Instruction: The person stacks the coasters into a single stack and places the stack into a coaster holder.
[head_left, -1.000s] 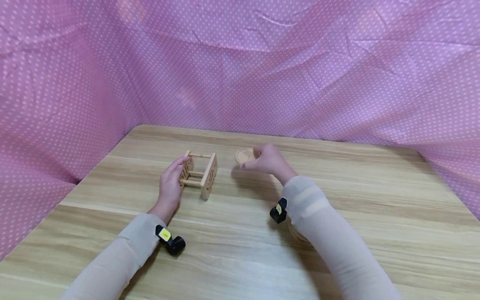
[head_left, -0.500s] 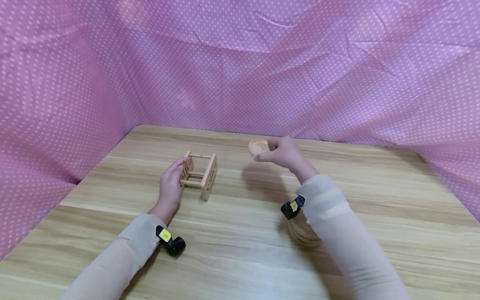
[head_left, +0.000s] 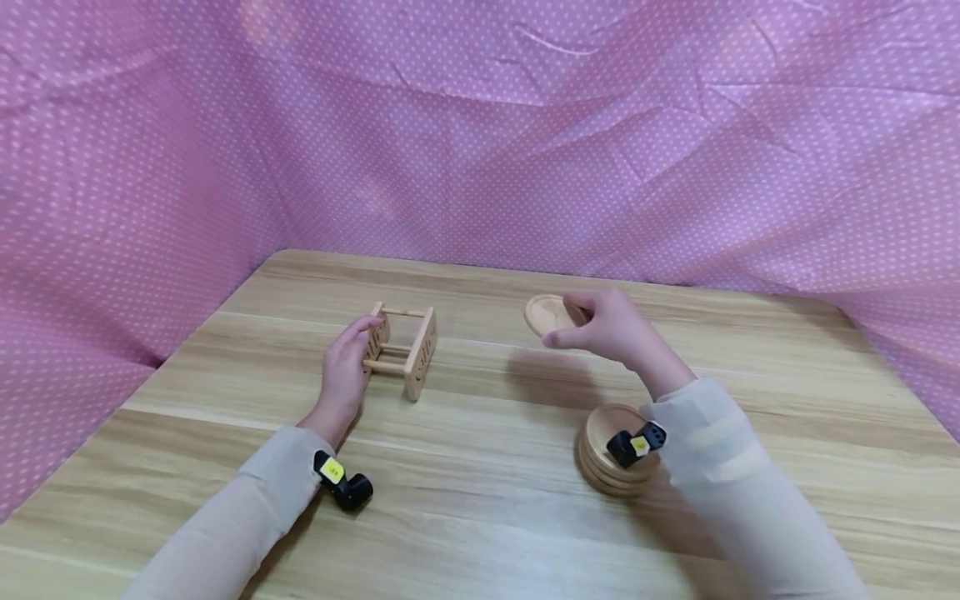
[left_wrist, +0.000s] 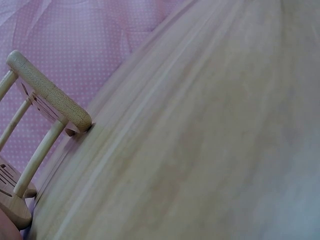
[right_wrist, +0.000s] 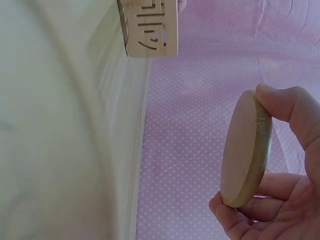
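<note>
My right hand (head_left: 611, 329) pinches a round wooden coaster (head_left: 546, 315) by its edge, in the air over the table. The right wrist view shows the coaster (right_wrist: 245, 150) between the thumb on one side and the fingertips on the other. On the left, a small wooden coaster rack (head_left: 420, 354) stands on the table, two cut-out side panels joined by thin rods. My left hand (head_left: 343, 371) grips its left panel, fingers along the outer side and top edge. Only part of the rack (left_wrist: 50, 92) shows in the left wrist view.
Several more coasters (head_left: 600, 475) are stacked on the wood-grain table (head_left: 465, 500), below my right wrist, partly covered by the wrist camera (head_left: 636, 444). A pink dotted cloth (head_left: 480, 167) hangs round the table's back and sides.
My right hand has moved right, away from the rack, with the coaster, and has come back nearer over the last half second. The stack shows more. The left hand and rack stay put.
</note>
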